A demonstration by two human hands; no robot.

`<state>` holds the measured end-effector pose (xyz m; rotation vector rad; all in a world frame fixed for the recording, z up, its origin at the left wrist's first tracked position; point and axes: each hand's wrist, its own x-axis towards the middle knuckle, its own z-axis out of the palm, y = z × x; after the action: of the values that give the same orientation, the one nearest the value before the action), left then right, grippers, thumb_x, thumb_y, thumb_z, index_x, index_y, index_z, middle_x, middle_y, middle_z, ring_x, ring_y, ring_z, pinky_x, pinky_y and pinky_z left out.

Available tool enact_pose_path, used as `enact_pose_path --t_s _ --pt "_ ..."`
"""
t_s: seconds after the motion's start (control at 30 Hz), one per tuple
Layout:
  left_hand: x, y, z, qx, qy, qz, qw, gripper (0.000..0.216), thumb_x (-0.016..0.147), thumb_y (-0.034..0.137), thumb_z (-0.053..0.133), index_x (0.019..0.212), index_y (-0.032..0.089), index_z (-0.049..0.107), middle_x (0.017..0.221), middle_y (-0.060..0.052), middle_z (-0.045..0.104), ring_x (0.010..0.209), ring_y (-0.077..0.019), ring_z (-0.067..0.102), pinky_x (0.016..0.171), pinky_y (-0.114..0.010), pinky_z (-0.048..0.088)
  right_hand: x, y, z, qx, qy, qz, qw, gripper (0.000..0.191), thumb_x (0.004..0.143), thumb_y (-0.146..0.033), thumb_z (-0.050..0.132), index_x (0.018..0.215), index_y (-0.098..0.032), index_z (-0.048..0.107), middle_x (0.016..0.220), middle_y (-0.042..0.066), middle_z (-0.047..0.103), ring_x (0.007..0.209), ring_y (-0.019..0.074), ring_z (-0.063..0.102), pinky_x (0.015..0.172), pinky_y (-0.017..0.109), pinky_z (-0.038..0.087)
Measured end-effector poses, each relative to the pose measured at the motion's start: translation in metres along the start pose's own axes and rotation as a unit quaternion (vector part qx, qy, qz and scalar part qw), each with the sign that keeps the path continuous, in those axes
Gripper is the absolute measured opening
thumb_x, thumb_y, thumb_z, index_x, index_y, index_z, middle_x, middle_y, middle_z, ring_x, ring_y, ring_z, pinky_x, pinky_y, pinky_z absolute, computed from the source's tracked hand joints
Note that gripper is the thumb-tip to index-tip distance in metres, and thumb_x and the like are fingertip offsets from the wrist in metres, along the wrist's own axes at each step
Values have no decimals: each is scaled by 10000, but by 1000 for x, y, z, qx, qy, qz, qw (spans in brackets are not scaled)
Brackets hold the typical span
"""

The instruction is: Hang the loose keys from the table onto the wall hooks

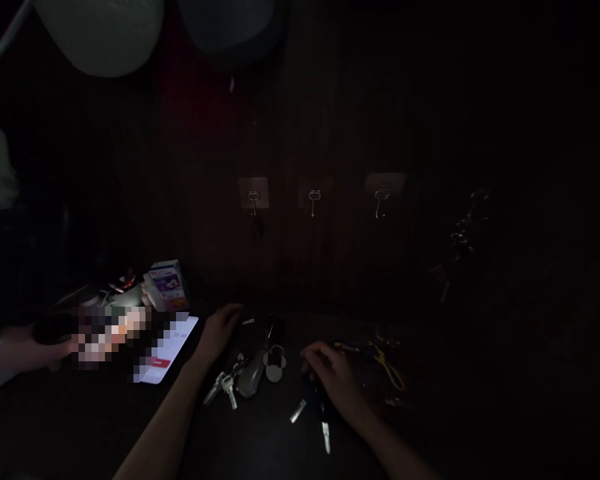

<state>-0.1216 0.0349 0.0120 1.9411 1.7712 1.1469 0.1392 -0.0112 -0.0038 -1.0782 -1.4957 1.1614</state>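
The scene is very dark. My left hand (220, 331) lies on a dark tabletop with fingers stretched forward, just left of a key bunch (245, 380) with a white flower-shaped fob (275, 363). My right hand (330, 377) rests palm down with fingers curled over another bunch of keys (313, 417) whose blades stick out beneath it. A yellow cord (387, 370) lies just right of that hand. Three metal hooks (314, 200) are stuck on the dark wall behind.
A lit phone (167, 350) lies flat to the left. A small white and purple box (166, 283) stands behind it. Another person's hand (20, 347) reaches in at the far left. More keys hang at the right (463, 237). Pale rounded objects (105, 33) hang above.
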Motion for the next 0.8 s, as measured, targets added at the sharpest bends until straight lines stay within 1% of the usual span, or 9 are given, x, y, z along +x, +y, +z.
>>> enact_pose_path --t_s 0.1,0.2,0.3,0.47,0.63,0.73,0.8 --pt "-1 -4 6 33 -8 17 999 319 829 252 409 1037 183 642 1083 -75 675 1037 -224 591 933 -388 424 0 -1 0 0 -2 2 1000 352 786 -525 523 749 -185 604 595 3 602 518 123 513 517 237 409" --pt "-3 -6 10 62 -28 38 997 299 819 240 466 1058 199 640 1122 -70 659 1081 -226 559 963 -386 393 0 0 -1 2 -9 0 1000 345 797 -515 517 763 -184 609 606 6 606 528 124 518 514 234 405" --pt "-5 -8 11 89 -50 46 994 297 804 224 516 1075 200 635 1143 -75 649 1088 -230 550 964 -379 386 -1 1 -1 4 -10 -2 1000 346 803 -512 514 770 -182 614 610 7 605 537 125 524 520 235 408" --pt "-7 -11 11 125 -61 35 990 272 812 205 516 1057 190 634 1106 -83 654 1046 -229 561 928 -371 401 -1 -1 -1 2 -6 1 1000 340 798 -507 526 768 -180 615 614 11 609 544 129 531 537 244 420" --pt "-10 -11 4 142 -52 16 988 244 788 237 541 1004 172 636 1032 -102 654 988 -259 566 876 -390 418 -2 -2 -1 -9 -5 -8 1000 347 803 -513 514 779 -183 616 609 8 613 539 127 530 524 238 420" --pt "-12 -11 -3 138 -47 5 989 224 754 257 569 955 185 635 985 -96 658 948 -270 580 843 -396 438 -2 0 -1 -13 -8 -10 1000 355 805 -521 508 787 -183 615 613 7 616 542 127 534 523 238 419" --pt "-12 -10 -8 129 -39 -1 991 221 742 260 574 947 195 628 990 -91 656 950 -267 585 848 -392 442 -1 1 -1 -12 -8 -7 1000 351 807 -519 509 789 -184 614 613 5 616 541 128 535 522 238 418"
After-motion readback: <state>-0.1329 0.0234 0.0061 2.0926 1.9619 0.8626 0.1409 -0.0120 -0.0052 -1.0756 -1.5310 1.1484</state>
